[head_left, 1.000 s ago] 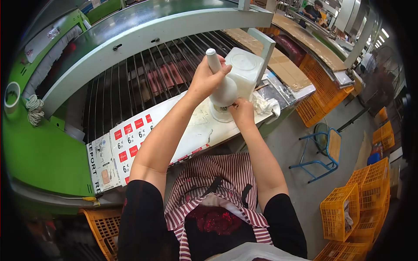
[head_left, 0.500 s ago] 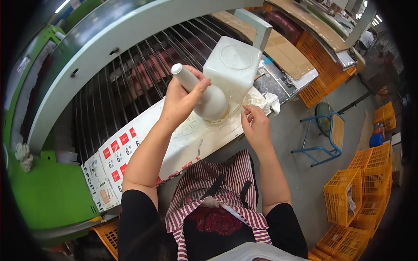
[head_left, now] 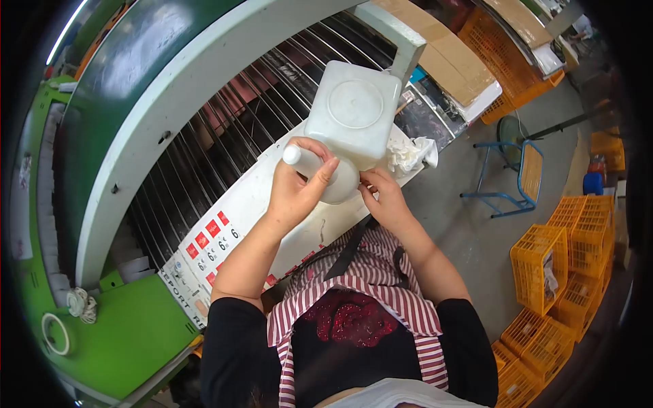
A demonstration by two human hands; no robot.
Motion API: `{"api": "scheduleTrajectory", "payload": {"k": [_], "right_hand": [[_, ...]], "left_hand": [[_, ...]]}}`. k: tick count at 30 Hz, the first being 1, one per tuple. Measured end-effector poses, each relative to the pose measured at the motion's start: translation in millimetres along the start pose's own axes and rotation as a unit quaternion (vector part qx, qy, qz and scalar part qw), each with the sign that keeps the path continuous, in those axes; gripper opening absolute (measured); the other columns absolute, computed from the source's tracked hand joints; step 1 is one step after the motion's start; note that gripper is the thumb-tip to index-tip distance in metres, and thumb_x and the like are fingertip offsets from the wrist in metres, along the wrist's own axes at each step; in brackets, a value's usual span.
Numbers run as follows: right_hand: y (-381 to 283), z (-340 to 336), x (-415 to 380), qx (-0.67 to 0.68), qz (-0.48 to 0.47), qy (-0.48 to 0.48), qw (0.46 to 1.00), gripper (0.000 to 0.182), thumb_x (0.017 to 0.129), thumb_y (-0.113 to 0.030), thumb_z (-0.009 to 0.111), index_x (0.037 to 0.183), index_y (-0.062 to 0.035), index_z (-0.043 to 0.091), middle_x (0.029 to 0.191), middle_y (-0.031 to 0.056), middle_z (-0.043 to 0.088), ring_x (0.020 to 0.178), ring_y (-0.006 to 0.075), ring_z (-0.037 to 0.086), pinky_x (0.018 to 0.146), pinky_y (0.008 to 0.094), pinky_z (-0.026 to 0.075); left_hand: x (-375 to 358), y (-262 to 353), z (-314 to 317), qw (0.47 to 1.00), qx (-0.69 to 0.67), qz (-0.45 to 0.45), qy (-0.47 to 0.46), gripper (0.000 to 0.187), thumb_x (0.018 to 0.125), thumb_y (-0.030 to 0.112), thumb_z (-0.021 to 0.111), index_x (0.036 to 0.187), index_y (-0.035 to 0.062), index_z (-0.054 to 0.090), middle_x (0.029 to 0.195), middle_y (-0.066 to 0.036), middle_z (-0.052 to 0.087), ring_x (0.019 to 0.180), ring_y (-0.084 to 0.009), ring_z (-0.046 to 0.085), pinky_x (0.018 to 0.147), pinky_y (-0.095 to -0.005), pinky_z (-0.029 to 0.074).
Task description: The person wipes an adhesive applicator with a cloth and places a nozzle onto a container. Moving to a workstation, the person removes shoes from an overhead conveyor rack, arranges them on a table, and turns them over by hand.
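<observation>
My left hand (head_left: 296,194) is wrapped around the neck of a smooth white bottle-shaped piece (head_left: 345,182) with a rounded knob at its top. The piece is tilted over a printed white board (head_left: 292,234), its wide body toward the right. My right hand (head_left: 386,198) is at the lower right side of that body, thumb and fingers pinched together against or just beside it. Whatever lies between those fingertips is too small to make out. Right behind the piece stands a square whitish plastic container (head_left: 355,102) with a round ring on its face.
Crumpled white tissue (head_left: 411,155) lies right of the container. Dark metal bars (head_left: 204,153) run behind the board, under a curved grey frame (head_left: 129,149). A green surface (head_left: 129,333) is at left. A blue-framed stool (head_left: 527,173) and stacked orange crates (head_left: 541,262) stand at right.
My right hand has come left, up to the side of the white bottle-shaped piece. The piece has turned in my left hand, its knob pointing more toward me. The view has shifted.
</observation>
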State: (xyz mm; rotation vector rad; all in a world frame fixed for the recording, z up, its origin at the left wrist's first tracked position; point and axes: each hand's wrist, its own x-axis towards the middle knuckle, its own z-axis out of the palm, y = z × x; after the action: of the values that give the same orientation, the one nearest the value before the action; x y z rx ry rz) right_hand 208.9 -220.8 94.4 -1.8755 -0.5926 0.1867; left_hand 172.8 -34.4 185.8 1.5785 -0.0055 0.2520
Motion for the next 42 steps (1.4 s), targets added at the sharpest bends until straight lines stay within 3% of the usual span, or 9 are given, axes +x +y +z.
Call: {"api": "scheduleTrajectory", "payload": {"k": [3,21,23,26,27,29,32,35,42], "right_hand": [[3,-2,-1,0.022,0.035,0.004,0.999,0.026,0.081,0.004,0.057,0.108,0.0052,0.058,0.095,0.0148,0.058,0.081,0.0233,0.063,0.066,0.0296,0.051],[20,-93,-51,-0.015,0.077,0.05,0.996,0.021,0.082,-0.006,0.057,0.1,0.0033,0.062,0.089,0.0165,0.06,0.08,0.0283,0.061,0.072,0.0339,0.049],[42,-123,-56,-0.013,0.072,0.058,0.996,0.022,0.081,-0.007,0.056,0.1,0.0022,0.062,0.088,0.0165,0.06,0.08,0.0282,0.061,0.072,0.0341,0.049],[70,-181,-73,-0.027,0.075,0.07,0.994,0.022,0.082,-0.008,0.056,0.1,0.0012,0.062,0.088,0.0163,0.06,0.08,0.028,0.061,0.072,0.0341,0.049],[82,-205,-78,-0.034,0.082,0.065,0.994,0.022,0.082,-0.009,0.056,0.1,0.0006,0.062,0.088,0.0162,0.061,0.08,0.028,0.061,0.073,0.0342,0.049],[113,-249,-92,-0.05,0.103,0.055,0.992,0.023,0.083,-0.009,0.057,0.104,-0.0011,0.062,0.092,0.0135,0.061,0.079,0.0212,0.062,0.071,0.0305,0.05],[131,-319,-105,-0.047,0.141,0.028,0.989,0.025,0.083,-0.01,0.057,0.106,-0.0008,0.063,0.094,0.0139,0.062,0.082,0.0218,0.064,0.074,0.0312,0.052],[164,-370,-101,-0.045,0.155,0.037,0.986,0.023,0.084,-0.01,0.058,0.105,-0.0006,0.064,0.094,0.0139,0.063,0.08,0.0206,0.065,0.073,0.0306,0.052],[215,-445,-38,0.008,0.131,0.005,0.991,0.022,0.088,-0.009,0.057,0.106,0.0006,0.064,0.094,0.0112,0.065,0.081,0.0146,0.065,0.073,0.0274,0.052]], "left_hand": [[-7,-24,6,0.995,0.101,0.0,-0.01,0.021,0.084,0.008,0.065,0.094,0.004,0.047,0.089,-0.005,0.057,0.083,-0.0131,0.055,0.076,-0.0274,0.044],[-11,-29,20,0.991,0.132,-0.013,0.02,0.022,0.083,0.005,0.065,0.098,0.0045,0.049,0.098,-0.006,0.055,0.086,-0.0133,0.055,0.074,-0.0271,0.045],[-13,-28,22,0.992,0.113,-0.049,0.036,0.029,0.08,0.006,0.067,0.104,0.0045,0.05,0.103,-0.007,0.056,0.091,-0.0142,0.055,0.08,-0.028,0.045],[-19,-15,18,0.954,0.281,0.045,0.094,0.105,0.057,0.019,0.085,0.141,0.0024,0.024,0.129,-0.014,0.042,0.122,-0.0261,0.041,0.105,-0.038,0.029],[-19,-6,20,0.931,0.318,0.066,0.169,0.107,0.06,0.02,0.084,0.144,0.0033,0.019,0.134,-0.016,0.037,0.123,-0.0271,0.04,0.105,-0.0378,0.03],[-16,7,20,0.888,0.284,0.132,0.336,0.068,0.089,0.015,0.059,0.142,-0.0007,0.019,0.132,-0.019,0.041,0.12,-0.0265,0.042,0.104,-0.0379,0.032],[18,92,127,0.739,0.427,0.246,0.46,0.051,0.097,0.018,0.046,0.137,-0.0083,0.026,0.129,-0.019,0.044,0.116,-0.0262,0.046,0.1,-0.0366,0.036],[58,108,204,0.733,0.414,0.331,0.426,0.048,0.097,0.023,0.044,0.132,-0.0075,0.031,0.131,-0.018,0.04,0.121,-0.0275,0.041,0.102,-0.0415,0.032],[135,88,303,0.785,0.438,0.302,0.318,0.037,0.09,0.011,0.047,0.123,-0.0054,0.041,0.123,-0.019,0.045,0.117,-0.0303,0.043,0.103,-0.0407,0.028]]}}
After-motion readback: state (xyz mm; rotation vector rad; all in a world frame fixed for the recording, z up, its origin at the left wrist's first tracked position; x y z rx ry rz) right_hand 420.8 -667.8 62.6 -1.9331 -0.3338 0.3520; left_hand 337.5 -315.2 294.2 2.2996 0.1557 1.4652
